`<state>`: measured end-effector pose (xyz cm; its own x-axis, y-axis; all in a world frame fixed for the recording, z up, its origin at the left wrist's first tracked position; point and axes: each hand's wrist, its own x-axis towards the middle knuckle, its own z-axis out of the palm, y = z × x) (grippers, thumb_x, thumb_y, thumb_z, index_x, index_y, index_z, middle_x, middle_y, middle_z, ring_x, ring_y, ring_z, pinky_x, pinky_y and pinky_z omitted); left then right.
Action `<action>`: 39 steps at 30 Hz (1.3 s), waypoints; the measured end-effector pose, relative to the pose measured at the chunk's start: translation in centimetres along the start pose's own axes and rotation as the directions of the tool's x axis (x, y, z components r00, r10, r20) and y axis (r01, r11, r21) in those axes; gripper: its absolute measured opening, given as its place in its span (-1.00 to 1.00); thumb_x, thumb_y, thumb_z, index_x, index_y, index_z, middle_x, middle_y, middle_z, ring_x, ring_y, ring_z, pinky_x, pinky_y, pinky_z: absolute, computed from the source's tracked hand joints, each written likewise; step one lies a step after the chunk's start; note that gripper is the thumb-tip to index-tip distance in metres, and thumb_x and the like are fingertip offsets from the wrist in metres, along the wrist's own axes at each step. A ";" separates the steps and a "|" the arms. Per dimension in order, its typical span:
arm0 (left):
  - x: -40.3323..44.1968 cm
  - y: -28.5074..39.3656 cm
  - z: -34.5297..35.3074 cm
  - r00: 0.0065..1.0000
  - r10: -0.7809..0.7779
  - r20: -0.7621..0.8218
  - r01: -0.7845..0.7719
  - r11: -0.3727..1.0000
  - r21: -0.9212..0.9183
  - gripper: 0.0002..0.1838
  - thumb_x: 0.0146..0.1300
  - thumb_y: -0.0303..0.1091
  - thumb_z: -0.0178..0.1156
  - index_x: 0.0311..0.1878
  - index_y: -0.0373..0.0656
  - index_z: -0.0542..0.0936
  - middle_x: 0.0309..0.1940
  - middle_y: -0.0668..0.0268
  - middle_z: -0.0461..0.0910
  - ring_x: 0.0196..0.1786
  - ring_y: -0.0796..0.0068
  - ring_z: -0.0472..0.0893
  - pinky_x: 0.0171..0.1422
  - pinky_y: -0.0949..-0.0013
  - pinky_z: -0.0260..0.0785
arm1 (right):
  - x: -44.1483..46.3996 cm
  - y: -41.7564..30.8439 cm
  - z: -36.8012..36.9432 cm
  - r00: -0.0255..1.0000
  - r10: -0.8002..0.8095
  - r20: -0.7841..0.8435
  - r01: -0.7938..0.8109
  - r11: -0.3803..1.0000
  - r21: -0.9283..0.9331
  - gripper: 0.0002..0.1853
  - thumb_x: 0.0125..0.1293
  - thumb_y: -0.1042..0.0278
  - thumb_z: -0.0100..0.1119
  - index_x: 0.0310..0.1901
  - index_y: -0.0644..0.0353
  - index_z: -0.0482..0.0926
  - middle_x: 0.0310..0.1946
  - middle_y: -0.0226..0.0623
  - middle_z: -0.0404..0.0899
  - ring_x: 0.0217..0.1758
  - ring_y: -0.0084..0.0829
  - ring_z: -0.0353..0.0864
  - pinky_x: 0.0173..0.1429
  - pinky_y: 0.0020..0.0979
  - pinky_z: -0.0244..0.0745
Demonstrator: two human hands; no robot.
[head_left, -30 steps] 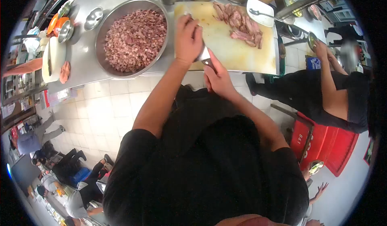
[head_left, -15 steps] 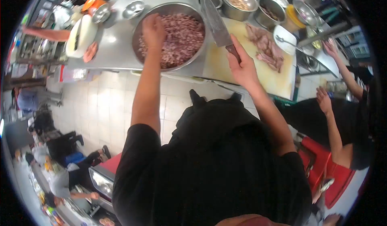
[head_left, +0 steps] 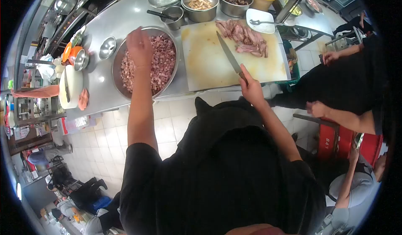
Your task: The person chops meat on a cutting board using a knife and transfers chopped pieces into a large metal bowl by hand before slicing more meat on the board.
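My right hand (head_left: 251,90) grips the brown handle of a large kitchen knife (head_left: 229,55). The blade points away and to the left over the yellowed white cutting board (head_left: 203,63). Strips of pinkish-brown meat (head_left: 240,36) lie piled toward the board's far right. Over the left part of a wide steel bowl (head_left: 176,65) is my left hand (head_left: 139,46), fingers curled in; anything inside them is hidden. Small diced meat (head_left: 161,63) fills much of the bowl.
Behind the board stand steel pots (head_left: 201,15) of food and a white dish (head_left: 260,15) with a spoon. At left, a knife lies on another board (head_left: 75,86), beside a raw piece of meat (head_left: 83,99) and a person's forearm (head_left: 37,92). A co-worker's hand (head_left: 318,108) is at right.
The view has shifted, bringing the board farther into sight. My right hand has swung the knife from above the bowl's side to over the board. My left hand stays over the bowl.
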<state>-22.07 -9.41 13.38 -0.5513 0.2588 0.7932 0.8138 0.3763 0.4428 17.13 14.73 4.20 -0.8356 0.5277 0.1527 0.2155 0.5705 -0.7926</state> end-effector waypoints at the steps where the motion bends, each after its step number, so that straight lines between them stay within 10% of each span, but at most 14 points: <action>1: 0.0 1.3 1.1 0.999 0.035 0.039 -0.036 0.999 0.010 -0.74 0.40 -0.37 0.29 0.10 -0.23 0.71 -0.03 0.01 0.69 0.10 -0.07 0.62 0.27 0.00 0.47 | 0.1 0.5 -0.8 1.000 0.017 0.014 -0.017 1.000 -0.026 -0.30 0.49 0.38 0.24 0.63 -0.15 0.32 -0.22 0.18 0.75 -0.18 0.25 0.74 -0.07 0.09 0.63; 21: -5.3 7.6 28.1 0.601 0.110 0.792 -0.103 0.993 -0.060 -0.57 0.20 -0.47 0.27 0.18 -0.08 0.65 0.14 0.13 0.63 0.26 0.04 0.60 0.39 0.04 0.49 | 1.2 7.4 -5.2 0.956 0.163 0.245 -0.183 0.981 0.063 -0.29 0.54 0.35 0.12 0.65 0.05 0.13 -0.09 0.30 0.72 -0.03 0.38 0.70 0.10 0.21 0.60; 27: -6.7 7.2 28.4 0.716 0.138 0.684 -0.121 0.990 -0.074 -0.74 0.24 -0.48 0.22 0.00 -0.13 0.68 0.00 0.10 0.66 0.12 -0.04 0.66 0.26 0.00 0.54 | 1.1 8.5 -5.0 0.959 0.137 0.247 -0.172 0.977 0.126 -0.28 0.54 0.34 0.13 0.65 0.07 0.10 -0.05 0.29 0.72 -0.02 0.38 0.70 0.10 0.22 0.59; 30: -6.3 7.6 26.6 0.586 -0.008 0.810 -0.060 0.997 0.053 -0.83 0.25 -0.47 0.23 -0.10 -0.13 0.70 -0.07 0.12 0.67 0.07 -0.04 0.67 0.18 -0.01 0.55 | 1.6 8.5 -5.3 0.937 0.178 0.301 -0.209 0.975 0.075 -0.28 0.54 0.34 0.13 0.66 0.03 0.10 -0.02 0.30 0.71 0.02 0.38 0.69 0.13 0.22 0.58; 39: -10.5 14.2 15.7 0.790 -0.017 0.612 -0.016 0.999 0.049 -0.88 0.25 -0.44 0.35 -0.15 -0.11 0.72 -0.10 0.11 0.68 -0.02 0.00 0.68 0.08 0.00 0.56 | 2.0 8.0 -5.6 0.947 0.175 0.271 -0.209 0.973 0.103 -0.32 0.54 0.36 0.15 0.64 -0.01 0.21 0.06 0.28 0.70 0.16 0.31 0.69 0.26 0.05 0.57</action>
<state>-7.59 7.18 4.75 -0.5625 0.7428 0.3632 0.8124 0.4151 0.4095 20.01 23.87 1.47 -0.8901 0.4291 -0.1537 0.3323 0.3799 -0.8633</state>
